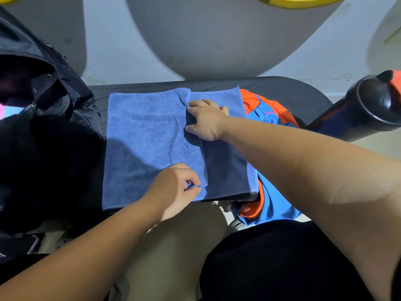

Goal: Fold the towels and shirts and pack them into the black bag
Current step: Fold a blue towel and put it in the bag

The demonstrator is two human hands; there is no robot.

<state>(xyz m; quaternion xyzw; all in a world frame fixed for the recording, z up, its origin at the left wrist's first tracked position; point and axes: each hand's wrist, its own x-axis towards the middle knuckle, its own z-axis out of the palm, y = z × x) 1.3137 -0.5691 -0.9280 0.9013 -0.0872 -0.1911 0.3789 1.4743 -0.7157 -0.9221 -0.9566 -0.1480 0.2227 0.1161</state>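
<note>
The left hand (173, 190) pinches the near corner of a folded-over flap on the blue towel (141, 137). The right hand (206, 120), arm stretched forward, grips the flap's far edge. The towel, printed YOGA, lies flat on the dark counter (271, 88), just right of the black bag (43, 127) and partly over an orange-and-blue shirt (271, 109).

The black bag (43, 137) ran off the left edge, and its opening was too dark to see into. The blue-and-orange shirt (271, 114) lay mostly hidden under the blue towel (141, 137). The towel's lettering after "YOGA" was partly lost at the fold. The right edge cut off a black bottle (368, 109).
</note>
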